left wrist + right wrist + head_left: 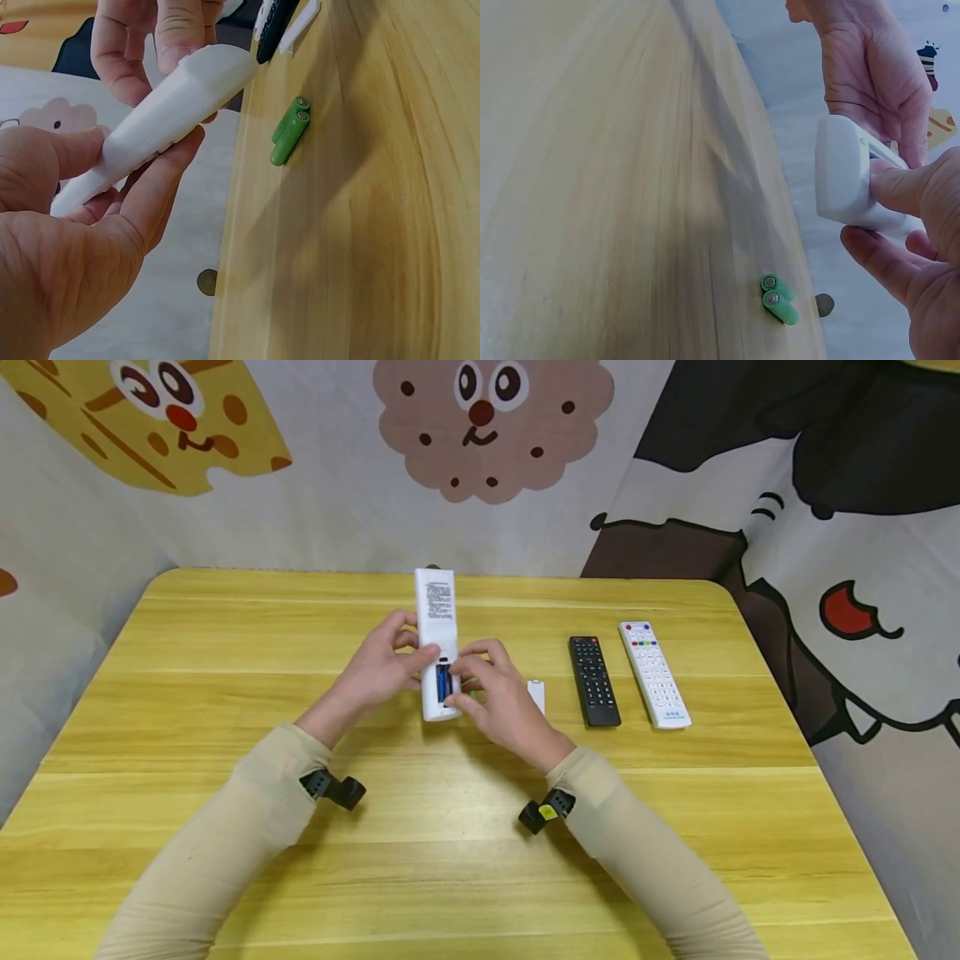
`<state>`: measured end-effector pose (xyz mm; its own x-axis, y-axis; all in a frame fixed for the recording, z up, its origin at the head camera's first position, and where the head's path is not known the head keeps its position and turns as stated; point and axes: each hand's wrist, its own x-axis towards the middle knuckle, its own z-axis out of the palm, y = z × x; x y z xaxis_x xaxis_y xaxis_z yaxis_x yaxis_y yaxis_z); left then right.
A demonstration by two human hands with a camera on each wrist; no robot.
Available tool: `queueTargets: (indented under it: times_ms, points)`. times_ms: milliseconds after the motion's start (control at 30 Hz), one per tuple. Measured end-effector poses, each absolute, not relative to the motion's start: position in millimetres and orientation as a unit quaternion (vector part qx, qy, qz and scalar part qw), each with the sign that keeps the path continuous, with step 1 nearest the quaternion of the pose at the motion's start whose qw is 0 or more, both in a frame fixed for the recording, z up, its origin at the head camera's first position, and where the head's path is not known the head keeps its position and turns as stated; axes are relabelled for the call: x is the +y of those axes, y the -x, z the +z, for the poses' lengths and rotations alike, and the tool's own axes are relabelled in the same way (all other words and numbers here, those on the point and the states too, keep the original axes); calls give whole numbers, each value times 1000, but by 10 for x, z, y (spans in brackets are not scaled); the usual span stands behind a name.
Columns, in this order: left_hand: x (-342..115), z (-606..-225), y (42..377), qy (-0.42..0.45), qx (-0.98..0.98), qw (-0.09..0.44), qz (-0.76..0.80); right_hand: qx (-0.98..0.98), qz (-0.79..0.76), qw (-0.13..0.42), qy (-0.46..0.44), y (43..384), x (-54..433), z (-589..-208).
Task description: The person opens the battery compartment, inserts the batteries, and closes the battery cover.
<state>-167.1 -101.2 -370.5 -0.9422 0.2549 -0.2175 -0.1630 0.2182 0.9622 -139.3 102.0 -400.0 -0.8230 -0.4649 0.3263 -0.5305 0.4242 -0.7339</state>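
Observation:
My left hand (380, 666) grips a white remote control (437, 631), thumb across its back and fingers around its left side. The back faces up with its battery compartment uncovered. At least one blue battery (442, 683) lies inside; my fingers partly cover the compartment. From the right, my right hand (498, 702) holds the remote's lower part. In the right wrist view its thumb (900, 187) presses at the compartment and a finger lies under the remote. Two green batteries (291, 131) lie side by side on the table below. A white battery cover (536, 693) is partly hidden behind my right hand.
A black remote (595, 682) and another white remote (655, 675) lie button side up to the right on the wooden table (420, 860). Behind the table's far edge hangs a cartoon-printed cloth (330, 518).

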Motion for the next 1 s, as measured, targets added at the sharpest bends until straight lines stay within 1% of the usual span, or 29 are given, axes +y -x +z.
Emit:
queueTargets:
  times_ms: [333,667,1000]
  points:
    - [-945,-3709,1653,-37,761,172,624,-846,476,7,-241,1422,1033,-3960]
    - [-954,-3710,1657,-25,760,178,625,-842,477,4,-251,1437,1045,-3958]
    - [-971,-3733,1656,-12,753,180,632,-851,451,-18,-268,1450,1131,-3972]
